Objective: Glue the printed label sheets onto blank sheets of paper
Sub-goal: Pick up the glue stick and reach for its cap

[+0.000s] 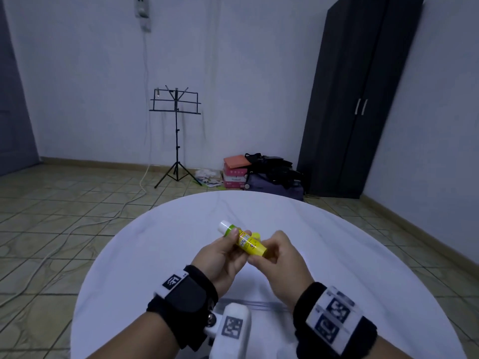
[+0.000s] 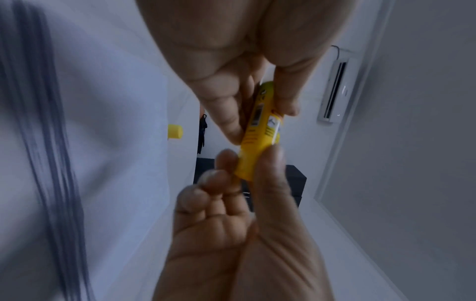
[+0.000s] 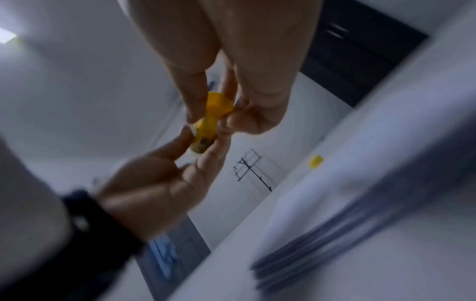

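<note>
While the left hand (image 1: 223,251) grips the glue stick (image 1: 246,240) mid-barrel at frame centre above the counter (image 1: 160,242), right hand (image 1: 278,255) fingers (image 2: 224,158) pinch its base, likely twisting glue up; its cap (image 2: 175,132) lies aside.

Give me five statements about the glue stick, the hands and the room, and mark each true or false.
1. Both hands hold the glue stick. True: the left hand grips its upper part and the right hand pinches its bottom end.
2. The glue stick lies flat on the table. False: it is held above the table.
3. The glue stick's cap is off and sits on the table. True.
4. A music stand stands near the far wall. True.
5. The wardrobe doors hang open. False: they are closed.
</note>
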Demonstrator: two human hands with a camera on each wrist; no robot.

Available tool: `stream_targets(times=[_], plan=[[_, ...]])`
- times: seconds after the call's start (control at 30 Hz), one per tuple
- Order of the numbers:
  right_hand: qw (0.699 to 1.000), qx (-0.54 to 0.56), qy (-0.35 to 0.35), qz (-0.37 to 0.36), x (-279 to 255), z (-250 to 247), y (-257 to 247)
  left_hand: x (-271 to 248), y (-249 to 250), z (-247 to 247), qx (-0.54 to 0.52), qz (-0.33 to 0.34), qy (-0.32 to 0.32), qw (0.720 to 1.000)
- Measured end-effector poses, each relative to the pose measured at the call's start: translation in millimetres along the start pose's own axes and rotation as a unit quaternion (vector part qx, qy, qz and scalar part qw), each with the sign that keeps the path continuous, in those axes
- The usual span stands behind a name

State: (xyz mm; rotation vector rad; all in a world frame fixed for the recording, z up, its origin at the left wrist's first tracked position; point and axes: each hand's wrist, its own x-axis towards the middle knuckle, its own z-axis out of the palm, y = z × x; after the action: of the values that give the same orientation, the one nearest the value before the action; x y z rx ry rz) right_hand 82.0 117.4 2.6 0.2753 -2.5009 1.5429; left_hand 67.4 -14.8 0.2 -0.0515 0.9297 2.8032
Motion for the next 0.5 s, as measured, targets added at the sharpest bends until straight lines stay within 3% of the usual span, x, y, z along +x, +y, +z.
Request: stream_targets(times=[0.07,0.1,0.13,0.2,0.23,0.3,0.33,0.4,0.47,0.5], plan=[[0.964,-0.206,0.030,-0.164,4,5,6,4,3,-4,-0.024,-0.006,0.010,1.000],[0.952,-0.233,0.034,-0.196,7,6,7,6,5,-6,-0.030,-0.008,0.014,0.999],[0.959,-0.219,0.021,-0.179,11,5,6,8,7,-7,-0.029,-0.008,0.015,0.999],[0.997,-0.065,-0.043,-0.026,19,1,-4,11,11,-9,-0.024,-0.003,0.009,1.000],[0.993,0.043,-0.087,0.069,21,0,-9,12,12,-9,-0.025,0.001,0.006,1.000],[0.944,0.220,-0.132,0.208,25,0,-14,15,14,-9,-0.021,0.006,-0.001,1.000],[0.926,0.273,-0.127,0.228,26,0,-15,16,14,-9,-0.014,0.008,-0.001,1.000],[0.928,0.287,-0.109,0.210,29,2,-17,19,14,-9,-0.013,0.010,0.002,1.000],[0.973,0.172,-0.086,0.129,32,6,-20,24,15,-12,-0.024,0.007,0.010,1.000],[0.993,0.054,-0.076,0.069,33,7,-22,27,16,-14,-0.033,0.004,0.013,0.999]])
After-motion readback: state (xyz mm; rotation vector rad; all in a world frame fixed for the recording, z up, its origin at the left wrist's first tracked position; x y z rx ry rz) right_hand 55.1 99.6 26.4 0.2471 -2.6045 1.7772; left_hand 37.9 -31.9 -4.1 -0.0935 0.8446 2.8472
